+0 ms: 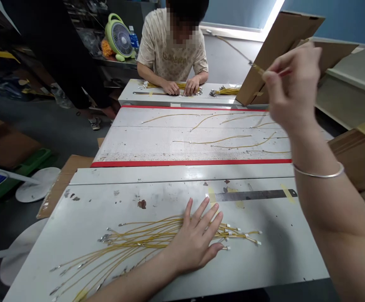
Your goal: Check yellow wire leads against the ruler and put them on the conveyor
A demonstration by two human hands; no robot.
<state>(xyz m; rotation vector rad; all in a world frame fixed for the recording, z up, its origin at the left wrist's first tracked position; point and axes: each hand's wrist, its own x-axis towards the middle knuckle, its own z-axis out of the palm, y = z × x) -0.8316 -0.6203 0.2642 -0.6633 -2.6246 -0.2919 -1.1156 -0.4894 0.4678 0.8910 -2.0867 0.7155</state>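
Note:
My left hand (pixel 198 237) lies with fingers spread on a loose bundle of yellow wires (pixel 119 245) on the white table. White connectors show at the wires' right ends, and metal terminals at their left ends. Raised at the upper right, my right hand (pixel 295 84) pinches one wire (pixel 235 49) between thumb and fingers. That wire stretches out to the upper left and is blurred near the fingertips. A steel ruler (pixel 254 195) is taped to the table beyond my left hand.
Single yellow wires (pixel 213 141) lie across a white conveyor belt (pixel 132 140) with red edges. Behind it a co-worker (pixel 172 50) handles more wires. An open cardboard box (pixel 273 54) stands at the back right. Round white stools (pixel 37 184) are at the left.

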